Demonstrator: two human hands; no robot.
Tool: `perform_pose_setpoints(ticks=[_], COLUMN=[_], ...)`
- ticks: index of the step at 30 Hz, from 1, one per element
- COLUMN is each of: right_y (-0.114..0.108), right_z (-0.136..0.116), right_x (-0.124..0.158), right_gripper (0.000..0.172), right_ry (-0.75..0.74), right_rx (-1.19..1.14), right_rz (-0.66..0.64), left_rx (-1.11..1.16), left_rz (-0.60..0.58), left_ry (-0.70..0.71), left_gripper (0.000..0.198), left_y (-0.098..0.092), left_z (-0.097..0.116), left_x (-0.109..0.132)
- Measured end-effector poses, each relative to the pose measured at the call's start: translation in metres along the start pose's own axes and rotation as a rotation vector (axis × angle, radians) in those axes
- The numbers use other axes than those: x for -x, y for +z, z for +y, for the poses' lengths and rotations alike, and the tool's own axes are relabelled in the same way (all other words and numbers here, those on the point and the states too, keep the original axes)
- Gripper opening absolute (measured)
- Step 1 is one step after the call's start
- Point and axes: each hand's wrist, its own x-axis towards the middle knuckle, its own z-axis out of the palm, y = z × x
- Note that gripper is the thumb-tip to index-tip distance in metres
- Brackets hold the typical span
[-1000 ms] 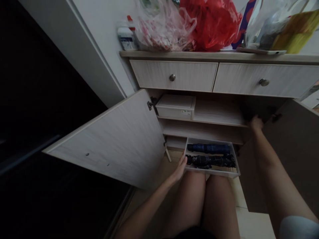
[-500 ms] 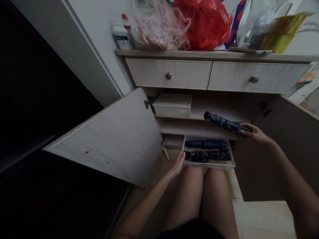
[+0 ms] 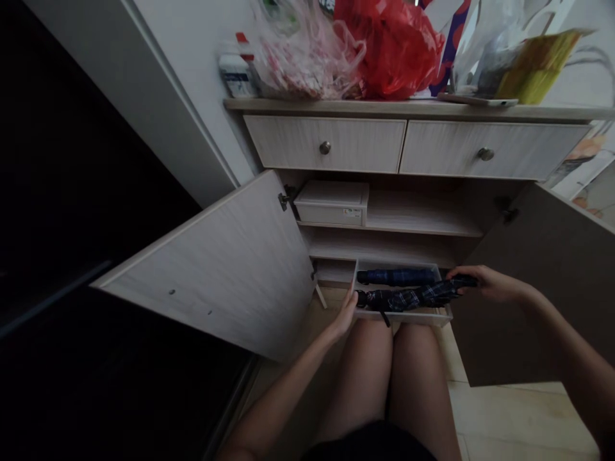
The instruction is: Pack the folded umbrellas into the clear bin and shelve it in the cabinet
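My right hand [image 3: 494,283] is closed round one end of a folded plaid umbrella [image 3: 435,293]. The umbrella slants down to the left over a clear plastic bin [image 3: 442,317], and a dark strap dangles past the bin's front edge. In the bin, a folded dark blue umbrella [image 3: 401,276] lies along the back. A black checked umbrella [image 3: 375,299] in front is partly covered by the held one. My left hand [image 3: 346,312] grips the bin's left side, its fingers partly hidden. The bin is just above my knees.
The left cabinet door [image 3: 216,262] and right cabinet door [image 3: 533,294] stand open on either side. A white storage box [image 3: 331,203] sits on the upper shelf. Plastic bags, including a red bag [image 3: 391,51], and a white bottle [image 3: 236,75] crowd the cabinet top.
My right hand has lowered the plaid umbrella from in front of the shelf to over the bin, covering part of the black checked umbrella. My left hand has stayed on the bin.
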Motion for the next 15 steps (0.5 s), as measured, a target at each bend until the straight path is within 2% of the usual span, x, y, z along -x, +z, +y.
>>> perform_pose_setpoints(ticks=[8,11,15], right_y=[0.063,0.073,0.076], right_z=[-0.016,-0.016,-0.019], right_x=[-0.033,-0.041,-0.046], right_gripper=[0.037,0.040,0.024], right_ry=[0.009,0.034,-0.029], right_rx=[0.309,0.453,0.507], right_rz=[-0.036,-0.053,-0.078], left_rx=[-0.009,-0.027,-0.037], left_rz=[-0.010,-0.019,-0.026], left_ry=[0.009,0.005,0.001], left_gripper=[0.083,0.086,0.092], left_y=[-0.003,-0.005,-0.006], left_z=[0.001,0.001,-0.001], left_x=[0.000,0.000,0.000])
